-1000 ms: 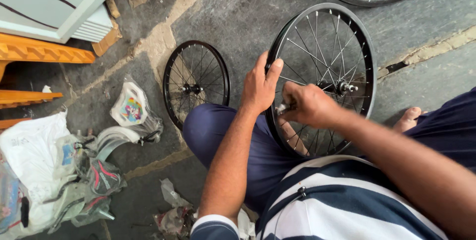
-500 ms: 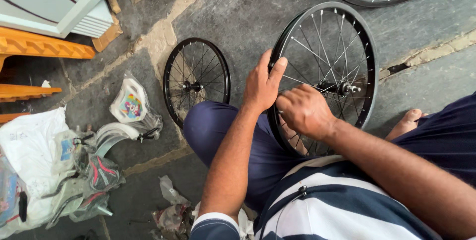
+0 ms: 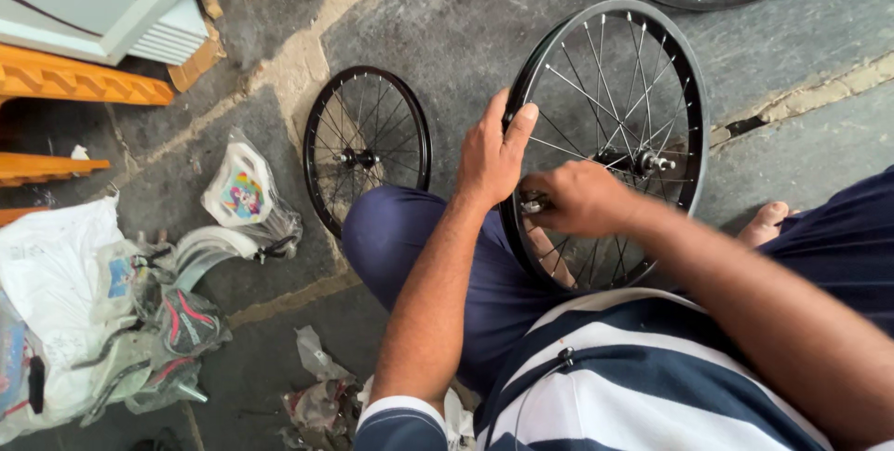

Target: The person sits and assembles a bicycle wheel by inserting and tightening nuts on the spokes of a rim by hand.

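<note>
Head view: person seated on stone floor (image 3: pixel 447 32), working a spoke on black wheel (image 3: pixel 610 134) propped against lap.

Step looks like spoke/nipple adjustment w/ small metal tool (image 3: pixel 533 204); next move likely calls for steady rim & a short twist, judged from grip. Left hand (image 3: pixel 492 155) wraps rim, fingers curled over edge, thumb up. Right hand (image 3: pixel 577 200) closed tight round tool at spokes, just right of left hand, wrist bent inward. Smaller wheel (image 3: pixel 366 155) lies left of both hands; plastic bags (image 3: pixel 112 311) further left.
</note>
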